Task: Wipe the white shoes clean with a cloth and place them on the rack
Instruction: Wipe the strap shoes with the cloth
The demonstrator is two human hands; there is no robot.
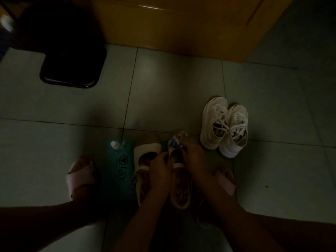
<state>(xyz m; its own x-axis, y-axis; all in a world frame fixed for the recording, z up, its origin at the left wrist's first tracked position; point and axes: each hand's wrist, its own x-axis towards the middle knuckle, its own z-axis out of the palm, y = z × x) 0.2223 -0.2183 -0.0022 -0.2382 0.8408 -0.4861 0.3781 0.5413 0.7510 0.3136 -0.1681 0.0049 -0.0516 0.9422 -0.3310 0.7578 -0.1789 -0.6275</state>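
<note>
Two white strap shoes lie side by side on the floor tiles. My left hand [160,170] grips the right-hand strap shoe [181,194] at the rim of its opening. My right hand [190,155] holds a white cloth with blue marks [174,142] bunched against that shoe's toe. The other strap shoe [146,149] lies just left of it, untouched. A pair of white lace-up sneakers [223,124] stands to the right, toes pointing away from me. The light is very dim.
A teal bag with a dark logo [119,171] lies left of the shoes, a small capped bottle [116,145] on its far end. My feet in pink slippers [81,176] flank the spot. A black stool or bin [72,70] stands far left, a wooden door [181,24] behind.
</note>
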